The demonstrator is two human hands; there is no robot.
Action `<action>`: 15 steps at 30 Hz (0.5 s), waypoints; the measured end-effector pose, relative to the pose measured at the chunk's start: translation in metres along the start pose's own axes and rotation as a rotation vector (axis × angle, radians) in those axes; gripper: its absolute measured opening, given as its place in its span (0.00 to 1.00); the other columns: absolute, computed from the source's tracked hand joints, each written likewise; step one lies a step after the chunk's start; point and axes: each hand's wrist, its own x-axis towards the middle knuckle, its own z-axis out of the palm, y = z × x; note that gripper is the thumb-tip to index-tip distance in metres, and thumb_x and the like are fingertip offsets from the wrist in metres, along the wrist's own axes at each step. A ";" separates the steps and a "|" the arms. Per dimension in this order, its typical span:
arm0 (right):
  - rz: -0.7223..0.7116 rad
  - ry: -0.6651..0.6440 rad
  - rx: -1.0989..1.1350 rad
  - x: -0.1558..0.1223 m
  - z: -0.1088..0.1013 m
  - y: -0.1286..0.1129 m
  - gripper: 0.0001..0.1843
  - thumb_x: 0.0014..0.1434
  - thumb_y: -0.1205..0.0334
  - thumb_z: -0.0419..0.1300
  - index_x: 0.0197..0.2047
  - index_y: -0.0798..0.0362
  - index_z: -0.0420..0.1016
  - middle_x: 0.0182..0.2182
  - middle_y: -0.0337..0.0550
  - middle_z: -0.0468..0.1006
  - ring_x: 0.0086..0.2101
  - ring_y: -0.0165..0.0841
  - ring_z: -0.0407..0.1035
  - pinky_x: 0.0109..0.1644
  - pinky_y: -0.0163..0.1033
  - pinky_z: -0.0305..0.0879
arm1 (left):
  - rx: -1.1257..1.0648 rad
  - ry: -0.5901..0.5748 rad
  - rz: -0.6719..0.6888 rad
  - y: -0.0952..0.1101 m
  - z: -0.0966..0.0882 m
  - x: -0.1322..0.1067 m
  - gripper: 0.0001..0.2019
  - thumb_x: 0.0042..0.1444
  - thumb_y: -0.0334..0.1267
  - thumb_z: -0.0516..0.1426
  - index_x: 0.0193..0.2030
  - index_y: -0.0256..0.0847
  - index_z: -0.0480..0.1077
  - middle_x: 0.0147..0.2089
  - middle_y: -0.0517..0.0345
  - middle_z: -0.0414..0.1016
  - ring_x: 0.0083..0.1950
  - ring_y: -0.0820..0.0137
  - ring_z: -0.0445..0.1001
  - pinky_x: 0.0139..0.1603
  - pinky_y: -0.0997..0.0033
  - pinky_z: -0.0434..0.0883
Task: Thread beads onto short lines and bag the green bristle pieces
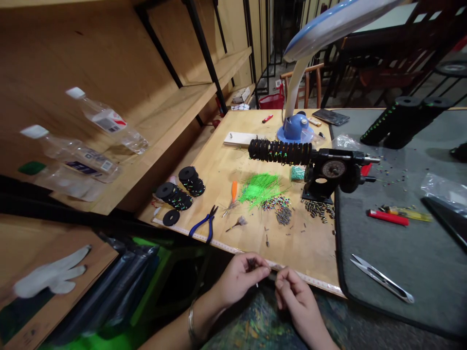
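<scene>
Just off the table's front edge, my left hand is closed, thumb against forefinger; a tiny pale tip shows beneath the fingers. Close beside it my right hand is pinched shut too. What either hand holds is too small and dark to make out. On the table before them lie a small metal piece, a heap of grey metal bits, multicoloured beads and bright green strands. Blue-handled pliers rest at the front edge, left of my hands.
A black winding device carries a row of dark spools. Stacked spools stand at left, near an orange-handled tool. Silver snips and a red lighter lie on the grey mat. A blue lamp stands behind.
</scene>
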 end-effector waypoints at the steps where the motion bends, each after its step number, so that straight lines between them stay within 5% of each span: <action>1: -0.006 -0.019 -0.018 0.001 0.000 -0.001 0.25 0.61 0.37 0.56 0.31 0.51 0.64 0.17 0.31 0.63 0.20 0.26 0.56 0.26 0.32 0.53 | 0.014 0.003 0.005 0.001 0.001 0.001 0.19 0.47 0.52 0.68 0.29 0.35 0.76 0.25 0.61 0.70 0.27 0.75 0.64 0.32 0.75 0.62; 4: -0.061 -0.037 -0.132 0.002 -0.002 -0.005 0.23 0.62 0.40 0.55 0.32 0.52 0.68 0.20 0.36 0.69 0.22 0.29 0.62 0.29 0.34 0.59 | 0.065 0.031 0.045 0.003 0.003 0.002 0.18 0.48 0.51 0.67 0.27 0.36 0.74 0.25 0.59 0.72 0.28 0.73 0.66 0.33 0.75 0.63; 7: -0.137 -0.028 -0.303 0.001 -0.003 -0.015 0.17 0.62 0.46 0.58 0.42 0.52 0.75 0.33 0.48 0.79 0.35 0.38 0.72 0.42 0.40 0.67 | 0.136 0.058 0.097 0.008 0.006 -0.001 0.16 0.51 0.48 0.65 0.27 0.37 0.73 0.26 0.58 0.74 0.29 0.71 0.69 0.34 0.74 0.65; 10: -0.148 -0.020 -0.348 0.000 -0.002 -0.025 0.20 0.61 0.49 0.61 0.52 0.51 0.74 0.44 0.52 0.79 0.44 0.42 0.72 0.49 0.44 0.68 | 0.244 0.089 0.144 0.014 0.009 -0.006 0.12 0.54 0.43 0.62 0.27 0.37 0.73 0.28 0.55 0.76 0.31 0.69 0.71 0.35 0.72 0.67; 15: -0.038 -0.095 -0.164 0.007 0.003 -0.028 0.25 0.61 0.41 0.57 0.47 0.54 0.73 0.26 0.41 0.75 0.27 0.33 0.68 0.32 0.36 0.64 | 0.490 0.146 0.214 0.018 0.012 -0.011 0.07 0.55 0.36 0.59 0.27 0.37 0.74 0.28 0.54 0.76 0.31 0.68 0.71 0.34 0.72 0.65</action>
